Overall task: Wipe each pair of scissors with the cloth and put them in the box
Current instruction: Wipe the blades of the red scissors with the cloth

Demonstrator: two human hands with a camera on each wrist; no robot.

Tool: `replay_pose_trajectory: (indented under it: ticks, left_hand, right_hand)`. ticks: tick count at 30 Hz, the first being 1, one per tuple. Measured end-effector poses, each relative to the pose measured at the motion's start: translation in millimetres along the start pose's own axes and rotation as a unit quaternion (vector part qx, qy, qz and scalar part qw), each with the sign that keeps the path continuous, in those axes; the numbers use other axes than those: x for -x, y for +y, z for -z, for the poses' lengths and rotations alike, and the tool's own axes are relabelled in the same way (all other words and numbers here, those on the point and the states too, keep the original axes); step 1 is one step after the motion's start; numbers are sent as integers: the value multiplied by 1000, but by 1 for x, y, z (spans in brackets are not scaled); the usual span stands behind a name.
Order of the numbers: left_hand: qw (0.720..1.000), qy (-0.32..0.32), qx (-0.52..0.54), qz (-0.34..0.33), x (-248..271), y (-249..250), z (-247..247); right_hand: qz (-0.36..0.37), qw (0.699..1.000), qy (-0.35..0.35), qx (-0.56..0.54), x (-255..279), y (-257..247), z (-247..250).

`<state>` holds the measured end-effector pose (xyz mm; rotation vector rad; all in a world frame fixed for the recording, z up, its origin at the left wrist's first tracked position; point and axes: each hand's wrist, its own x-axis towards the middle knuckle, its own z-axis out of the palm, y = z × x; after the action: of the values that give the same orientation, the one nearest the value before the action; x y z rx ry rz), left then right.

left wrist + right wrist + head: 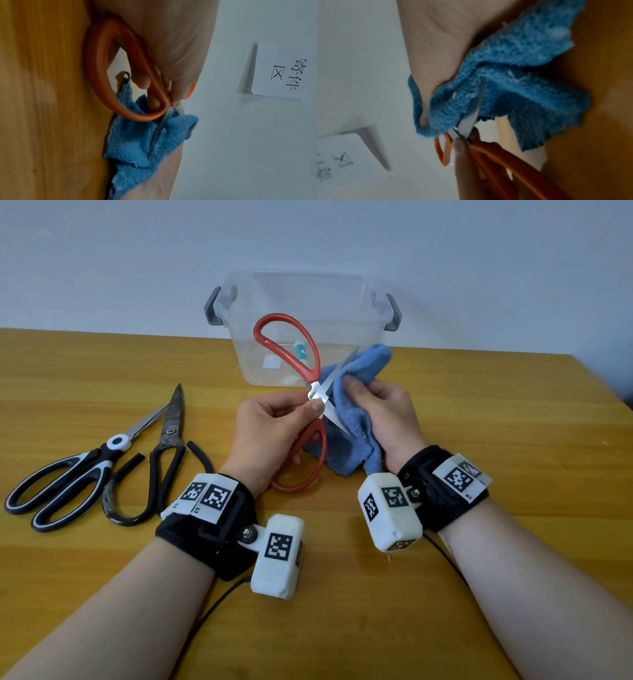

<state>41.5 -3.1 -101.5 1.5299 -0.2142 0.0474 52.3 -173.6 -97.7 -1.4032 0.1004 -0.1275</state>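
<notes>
- Right now, head view: left hand [270,429] pinches the red scissors [310,392] at the pivot, thumb on top, blades spread wide; right hand [383,419] has fingers [356,392] curled round the blue cloth [356,433], bunched vs. one blade. All held above the worktop [479,577], just in front of the clear box [308,299].
- Same view: two more pairs lie flat to the left — black-and-white scissors [68,481] and black shears [161,460], not yet in the box.
- Handling, my guess: scissors stiff, light, sharp-edged w/ slick steel; pivot or handle loops are the safe hold. Cloth soft, floppy, grips well; keep it thick between skin and edge.
- Left wrist view: shows what the head view hides — fingertips [154,102] tucked through and under the near handle loop [102,81], and a blade [157,135] sunk in a cloth fold.
- Right wrist view: blurry, but shows cloth wrapped round the palm edge, blade [476,105] running into it, and the left thumb [459,147] on the pivot.
</notes>
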Motion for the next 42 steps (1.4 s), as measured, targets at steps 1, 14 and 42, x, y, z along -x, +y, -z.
replay_pose_trajectory:
  ticks: [1,14,42]
  left_hand:
    - [1000,-4,6,-1,0,0,0]
    - [997,-54,-50,-8,1,1,-3]
    - [998,60,-16,-13,-2,-3,1]
  right_hand:
    - [10,999,-25,20,1,1,-1]
    - [8,997,50,-54,0,0,-2]
    - [88,951,-169,244,0,-7,5]
